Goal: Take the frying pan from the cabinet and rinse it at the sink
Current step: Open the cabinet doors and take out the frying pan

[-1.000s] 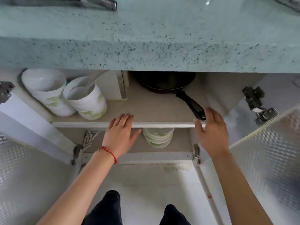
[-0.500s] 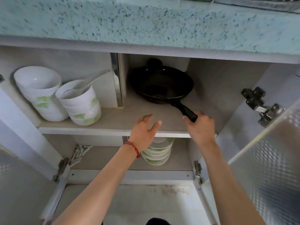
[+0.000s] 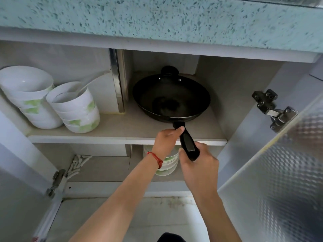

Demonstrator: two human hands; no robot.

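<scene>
A black frying pan (image 3: 170,98) rests on the upper shelf (image 3: 122,128) of the open cabinet, right of the shelf's divider, its long black handle (image 3: 187,142) pointing out over the shelf edge toward me. My right hand (image 3: 199,163) is closed around the handle's outer end. My left hand (image 3: 167,138), a red string at its wrist, grips the handle nearer the pan, thumb on top. The pan's inside holds nothing.
Two stacks of white and green bowls (image 3: 52,103) stand on the shelf's left half, behind a metal divider (image 3: 118,81). More bowls (image 3: 166,165) sit on the lower shelf under my hands. The speckled countertop (image 3: 157,18) overhangs above. An open door with hinge (image 3: 272,110) stands right.
My right hand has slid down to the end of the handle and closed on it. My left hand moved right from the shelf edge and took hold of the handle near the pan.
</scene>
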